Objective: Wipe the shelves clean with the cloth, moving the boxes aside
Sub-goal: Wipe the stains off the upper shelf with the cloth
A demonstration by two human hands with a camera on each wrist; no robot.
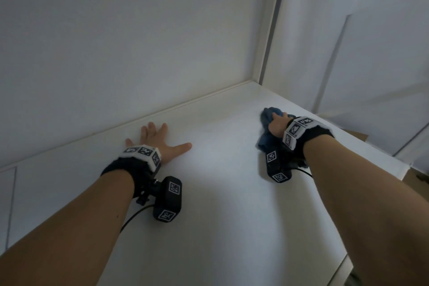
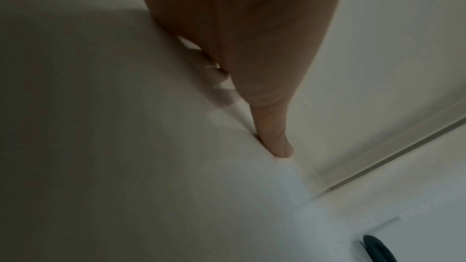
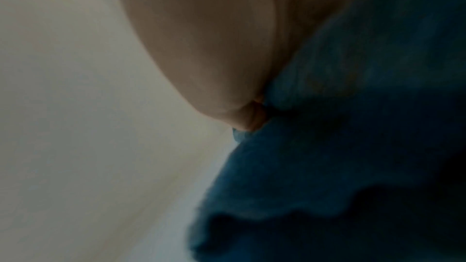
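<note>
We cannot see the fingers of the right hand (image 1: 278, 124) — they are buried in the bunched blue cloth (image 1: 267, 123), and the wrist strap covers the hand's base. In the right wrist view the cloth (image 3: 340, 156) is a blur running off the right and bottom edges. A cardboard box (image 1: 358, 134) shows only a corner past the shelf (image 1: 220, 169). The left hand (image 2: 252, 47) is cut off at the top — only one finger shows.
</note>
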